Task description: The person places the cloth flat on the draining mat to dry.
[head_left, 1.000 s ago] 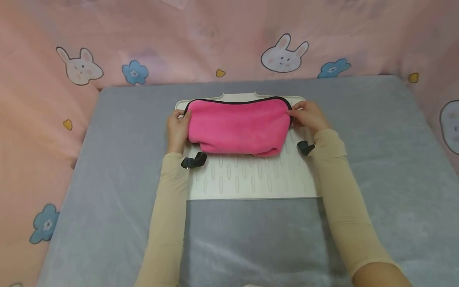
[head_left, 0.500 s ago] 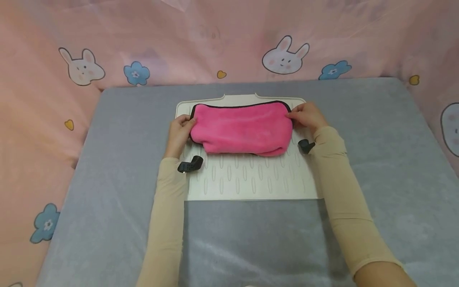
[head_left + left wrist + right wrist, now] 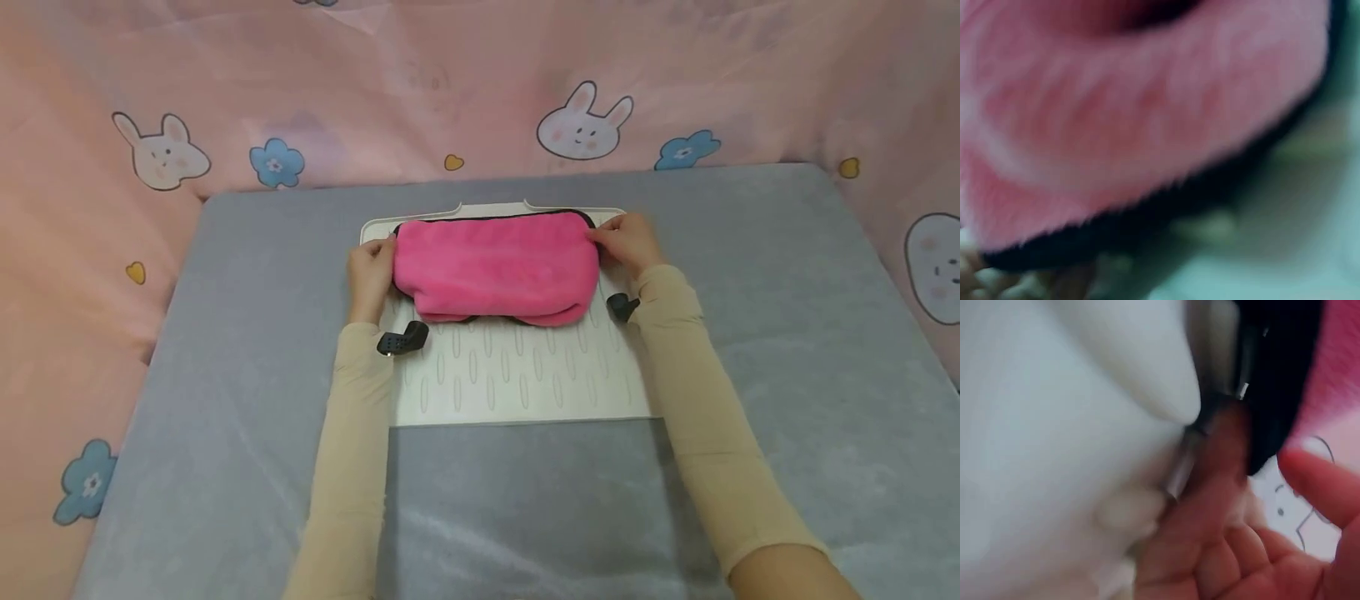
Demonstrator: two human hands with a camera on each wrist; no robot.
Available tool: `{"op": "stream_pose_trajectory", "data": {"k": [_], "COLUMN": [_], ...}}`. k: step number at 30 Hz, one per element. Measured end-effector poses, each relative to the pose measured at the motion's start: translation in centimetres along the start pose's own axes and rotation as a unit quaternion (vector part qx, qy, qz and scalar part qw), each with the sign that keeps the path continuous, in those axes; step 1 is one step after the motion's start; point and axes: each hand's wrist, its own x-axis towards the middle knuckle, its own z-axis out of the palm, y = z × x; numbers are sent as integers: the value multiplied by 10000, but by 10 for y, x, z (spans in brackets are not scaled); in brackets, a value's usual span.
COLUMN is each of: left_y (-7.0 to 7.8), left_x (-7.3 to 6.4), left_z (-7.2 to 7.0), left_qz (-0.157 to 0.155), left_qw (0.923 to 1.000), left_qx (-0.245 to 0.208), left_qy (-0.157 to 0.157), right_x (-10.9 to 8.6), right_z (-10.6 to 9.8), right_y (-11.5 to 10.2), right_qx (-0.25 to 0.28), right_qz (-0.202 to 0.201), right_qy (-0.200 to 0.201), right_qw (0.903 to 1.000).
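A folded pink plush cloth [image 3: 495, 262] with black edging lies over the upper part of a white ridged board [image 3: 517, 383] in the head view. At its left end, my left hand [image 3: 370, 279] pinches the cloth's edge. My right hand [image 3: 630, 244] pinches the upper right corner between thumb and fingers. Close up in the left wrist view, the cloth [image 3: 1147, 119] curves in a loose fold; fingertips show only at the lower left corner. The right wrist view has the thumb [image 3: 1322, 484] against the pink face, the other fingers behind the black edging.
The board lies on a grey cloth-covered table [image 3: 255, 350]. A pink curtain [image 3: 375, 92] with rabbits and flowers hangs behind and at the sides. Black wrist mounts [image 3: 403, 339] sit by both wrists, over the board.
The left end of the cloth shifted slightly inward, then settled flatter. Its lower edge now curls under, with black edging showing beneath. Both hands keep their grip; the head view has shifted slightly.
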Motion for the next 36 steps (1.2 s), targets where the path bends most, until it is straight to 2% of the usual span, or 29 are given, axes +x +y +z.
{"op": "stream_pose_trajectory", "data": {"k": [4, 9, 13, 18, 22, 25, 28, 33, 36], "left_y": [-8, -13, -13, -12, -15, -17, -19, -19, -20], "left_x": [-12, -25, -33, -41, -43, -43, -43, -44, -45], "left_z": [-9, -19, -24, -30, -36, -38, -39, -36, -34], "left_qz": [39, 280, 505, 529, 383, 298, 216, 29, -27], "left_qw": [9992, 9969, 9936, 9874, 9793, 9739, 9716, 9705, 9729], "left_qx": [97, 181, 266, -180, -518, -558, -365, -304, -387], "left_qy": [-395, -706, -971, -1482, -1918, -2181, -2327, -2392, -2279], "right_x": [-6, -21, -32, -45, -56, -63, -66, -67, -67], "right_z": [-1, -7, -12, -16, -16, -15, -11, -6, -3], "right_y": [6, 14, 22, 34, 42, 45, 44, 41, 40], "right_qx": [-125, 180, 603, 1307, 1454, 1461, 1378, 1192, 1259], "right_qz": [61, 74, -167, -234, -377, -449, -506, -508, -508], "right_qy": [-436, -875, -1303, -1734, -2086, -2187, -2206, -2009, -1888], "right_qw": [9990, 9960, 9895, 9759, 9664, 9638, 9643, 9710, 9726]}}
